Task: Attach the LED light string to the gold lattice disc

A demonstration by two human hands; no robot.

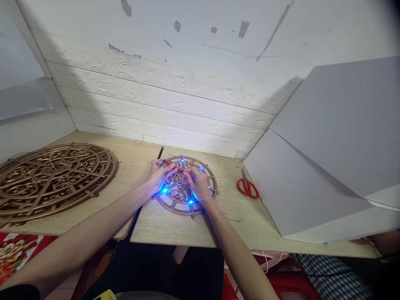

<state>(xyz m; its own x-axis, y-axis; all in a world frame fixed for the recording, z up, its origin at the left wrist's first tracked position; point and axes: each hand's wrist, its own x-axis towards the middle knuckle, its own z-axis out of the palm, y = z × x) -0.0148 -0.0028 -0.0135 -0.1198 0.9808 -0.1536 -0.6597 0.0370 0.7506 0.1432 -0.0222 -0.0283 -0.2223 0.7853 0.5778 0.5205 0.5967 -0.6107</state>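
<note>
A small round gold fretwork disc (208, 183) lies flat on the wooden table (175, 227), with blue lights glowing along its near rim. My left hand (160, 174) rests on the disc's left side, fingers closed on a thin red tool (173, 166) that points toward the disc's middle. My right hand (197, 182) sits on the disc's centre and right part, fingers bent and pinched against the fretwork beside the tool's tip. What the right fingers pinch is too small to make out. A thin wire runs by my right wrist.
A large round gold fretwork panel (50, 177) lies on the table at the left. Red-handled scissors (247, 187) lie right of the disc. Big white boards (328, 166) lean at the right. A white brick-patterned wall (175, 104) stands behind. A gap splits the two tabletops.
</note>
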